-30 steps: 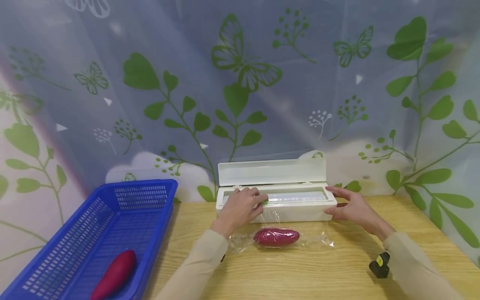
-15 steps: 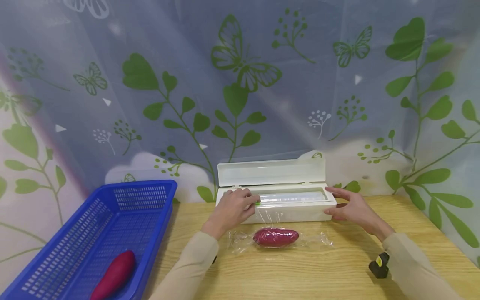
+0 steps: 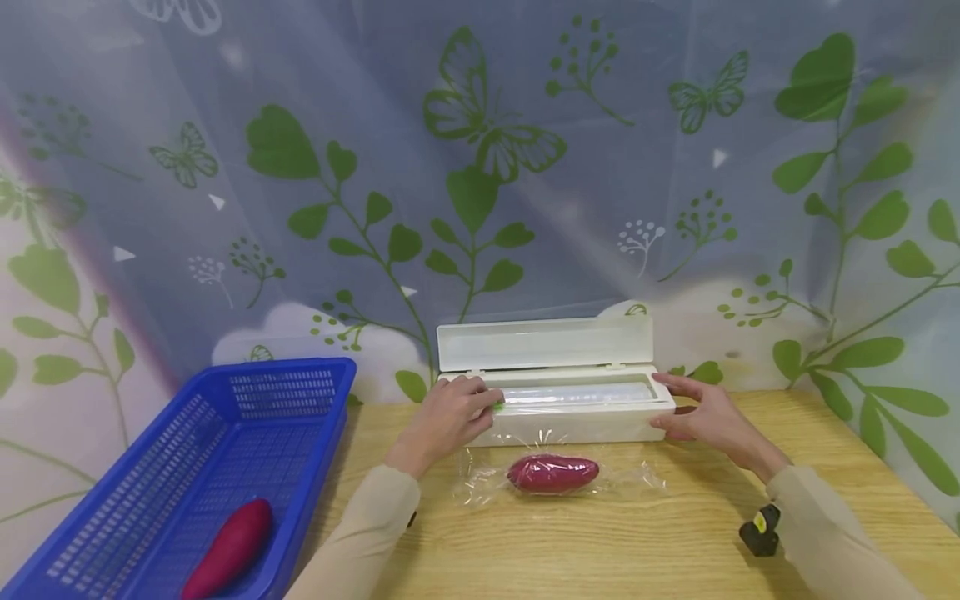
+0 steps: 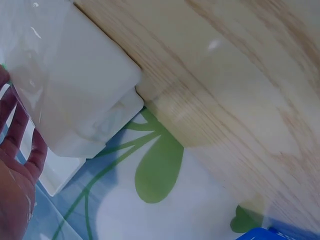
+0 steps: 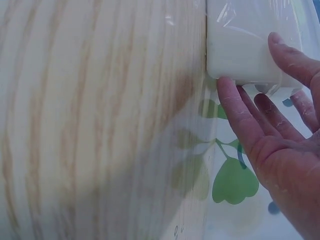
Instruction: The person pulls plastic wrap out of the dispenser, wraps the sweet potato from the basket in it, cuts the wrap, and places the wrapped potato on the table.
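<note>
A white cling film dispenser (image 3: pixel 585 427) lies along the back of the table, its lid (image 3: pixel 545 343) raised and a roll of film (image 3: pixel 577 393) inside. Near its left end, my left hand (image 3: pixel 444 417) pinches a small green slide cutter (image 3: pixel 498 405) on the front rim, mostly covered by the fingers. My right hand (image 3: pixel 711 421) holds the dispenser's right end, the thumb on its front face in the right wrist view (image 5: pixel 290 57). In front lies a purple-red sweet potato (image 3: pixel 552 474) wrapped in clear film, whose loose ends spread to both sides.
At the left stands a blue plastic basket (image 3: pixel 296 500) with an unwrapped sweet potato (image 3: pixel 231 546) in it. A patterned curtain (image 3: pixel 570 208) hangs right behind the dispenser. Wood tabletop (image 3: pixel 585 550) extends in front of the wrapped sweet potato.
My left hand has slid leftward along the dispenser's front rim with the green slide cutter. The right hand keeps its hold on the right end. The wrapped sweet potato stays in place.
</note>
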The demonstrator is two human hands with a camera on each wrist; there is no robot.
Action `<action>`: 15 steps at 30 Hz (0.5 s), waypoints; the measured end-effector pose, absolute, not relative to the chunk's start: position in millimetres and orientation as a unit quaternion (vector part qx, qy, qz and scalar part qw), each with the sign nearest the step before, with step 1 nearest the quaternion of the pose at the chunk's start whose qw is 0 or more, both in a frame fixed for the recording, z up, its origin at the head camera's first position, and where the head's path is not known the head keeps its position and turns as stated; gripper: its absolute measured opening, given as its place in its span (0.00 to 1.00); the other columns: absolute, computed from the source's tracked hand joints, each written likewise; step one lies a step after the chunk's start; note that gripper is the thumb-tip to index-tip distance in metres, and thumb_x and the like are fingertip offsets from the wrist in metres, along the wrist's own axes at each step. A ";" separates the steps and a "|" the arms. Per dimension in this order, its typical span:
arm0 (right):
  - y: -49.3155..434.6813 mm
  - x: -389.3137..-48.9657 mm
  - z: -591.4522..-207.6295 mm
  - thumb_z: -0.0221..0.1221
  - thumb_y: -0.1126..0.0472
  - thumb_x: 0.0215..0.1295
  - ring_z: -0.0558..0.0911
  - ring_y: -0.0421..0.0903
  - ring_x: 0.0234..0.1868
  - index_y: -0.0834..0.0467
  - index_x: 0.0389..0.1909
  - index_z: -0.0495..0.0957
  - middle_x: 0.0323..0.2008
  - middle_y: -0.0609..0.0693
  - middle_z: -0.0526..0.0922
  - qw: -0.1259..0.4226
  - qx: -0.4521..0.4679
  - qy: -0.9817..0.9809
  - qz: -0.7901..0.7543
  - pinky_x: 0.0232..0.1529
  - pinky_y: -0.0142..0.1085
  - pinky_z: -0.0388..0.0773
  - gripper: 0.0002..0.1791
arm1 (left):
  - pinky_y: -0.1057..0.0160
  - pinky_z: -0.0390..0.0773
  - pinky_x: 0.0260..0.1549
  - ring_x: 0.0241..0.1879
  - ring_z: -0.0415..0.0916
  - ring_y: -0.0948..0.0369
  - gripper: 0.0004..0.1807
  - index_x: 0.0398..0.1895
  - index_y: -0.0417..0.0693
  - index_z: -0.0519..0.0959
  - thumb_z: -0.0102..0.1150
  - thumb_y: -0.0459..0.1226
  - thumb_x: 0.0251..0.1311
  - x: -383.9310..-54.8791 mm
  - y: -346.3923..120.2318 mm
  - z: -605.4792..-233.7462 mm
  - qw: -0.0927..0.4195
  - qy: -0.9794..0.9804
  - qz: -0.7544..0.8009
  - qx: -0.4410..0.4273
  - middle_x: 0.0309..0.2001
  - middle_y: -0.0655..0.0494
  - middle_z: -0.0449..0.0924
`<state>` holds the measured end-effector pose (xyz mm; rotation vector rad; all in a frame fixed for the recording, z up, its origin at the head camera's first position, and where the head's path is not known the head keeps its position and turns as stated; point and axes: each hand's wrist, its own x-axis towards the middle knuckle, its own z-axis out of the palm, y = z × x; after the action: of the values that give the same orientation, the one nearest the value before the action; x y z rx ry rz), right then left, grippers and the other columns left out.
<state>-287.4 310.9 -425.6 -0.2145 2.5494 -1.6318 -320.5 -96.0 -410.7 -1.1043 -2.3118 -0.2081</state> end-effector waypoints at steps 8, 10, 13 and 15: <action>313.1 -287.2 -426.4 0.71 0.56 0.63 0.85 0.52 0.55 0.56 0.80 0.57 0.80 0.68 0.50 0.054 -0.067 0.838 -0.539 0.48 0.42 0.87 0.48 | 0.58 0.81 0.36 0.37 0.82 0.58 0.10 0.47 0.58 0.86 0.66 0.38 0.63 -320.0 -99.7 -411.1 0.280 -0.865 -0.069 -0.410 0.40 0.59 0.87; 313.3 -287.1 -426.6 0.71 0.57 0.63 0.85 0.51 0.54 0.56 0.80 0.57 0.80 0.68 0.50 0.054 -0.067 0.837 -0.540 0.48 0.42 0.87 0.48 | 0.58 0.81 0.36 0.37 0.83 0.58 0.10 0.47 0.58 0.86 0.66 0.38 0.63 -319.2 -100.0 -411.3 0.282 -0.866 -0.071 -0.407 0.41 0.59 0.88; 313.3 -287.3 -426.6 0.71 0.57 0.63 0.85 0.51 0.54 0.56 0.80 0.57 0.80 0.68 0.51 0.054 -0.068 0.836 -0.542 0.48 0.42 0.87 0.48 | 0.58 0.81 0.36 0.38 0.83 0.58 0.10 0.46 0.58 0.86 0.66 0.37 0.62 -318.8 -100.2 -412.4 0.287 -0.864 -0.079 -0.405 0.41 0.59 0.88; 313.4 -287.5 -426.6 0.71 0.57 0.62 0.85 0.50 0.54 0.56 0.80 0.57 0.80 0.68 0.51 0.053 -0.068 0.836 -0.541 0.48 0.42 0.87 0.48 | 0.57 0.82 0.37 0.39 0.83 0.57 0.10 0.46 0.58 0.86 0.67 0.37 0.62 -318.5 -100.3 -412.7 0.288 -0.864 -0.084 -0.405 0.41 0.59 0.88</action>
<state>-287.5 313.4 -426.6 -0.2058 2.5424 -1.6458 -318.5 -100.3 -412.7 -1.0806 -2.3074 -0.2257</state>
